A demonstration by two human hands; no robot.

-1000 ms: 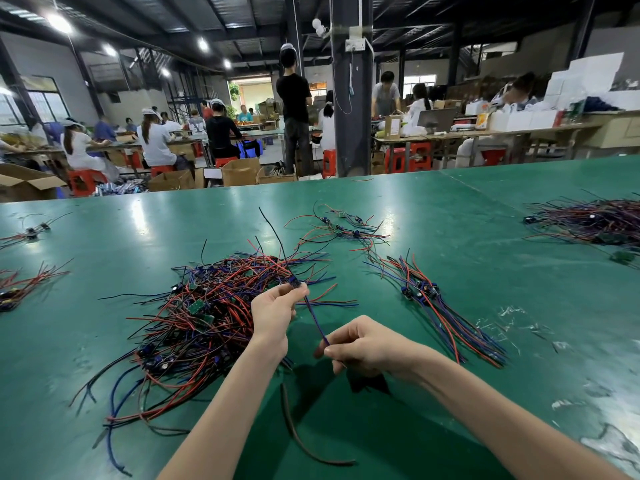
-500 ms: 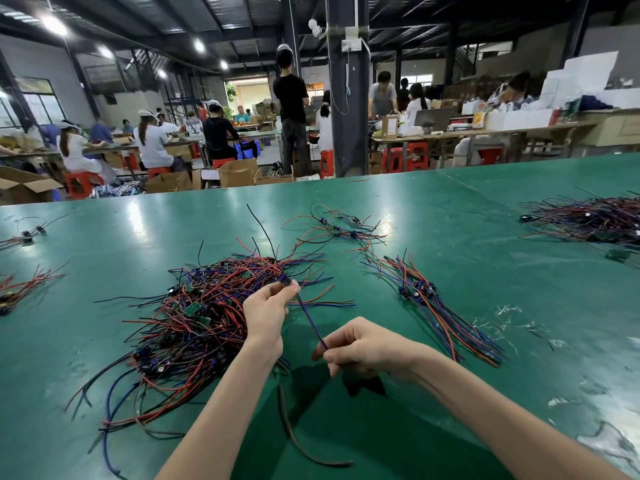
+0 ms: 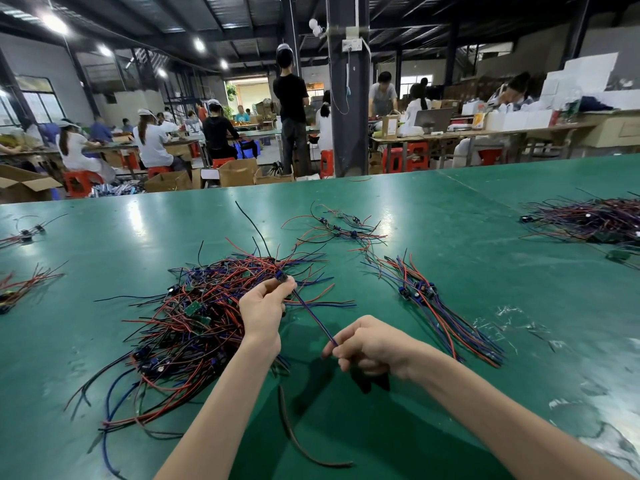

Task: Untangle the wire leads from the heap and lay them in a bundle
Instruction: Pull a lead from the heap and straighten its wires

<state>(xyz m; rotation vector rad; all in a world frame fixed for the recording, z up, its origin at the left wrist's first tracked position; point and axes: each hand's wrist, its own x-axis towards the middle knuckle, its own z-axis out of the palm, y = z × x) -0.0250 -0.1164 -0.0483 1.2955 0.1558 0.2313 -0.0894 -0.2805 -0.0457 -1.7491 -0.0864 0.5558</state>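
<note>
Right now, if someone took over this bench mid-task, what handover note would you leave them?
Left hand pinches the component end of one wire lead at the right edge of the heap. Right hand pinches its free end, with the lead stretched between them.
Done: a bundle of sorted leads lies to the right on the green table.
Left: lay this lead on the bundle, then work through the large heap.
</note>
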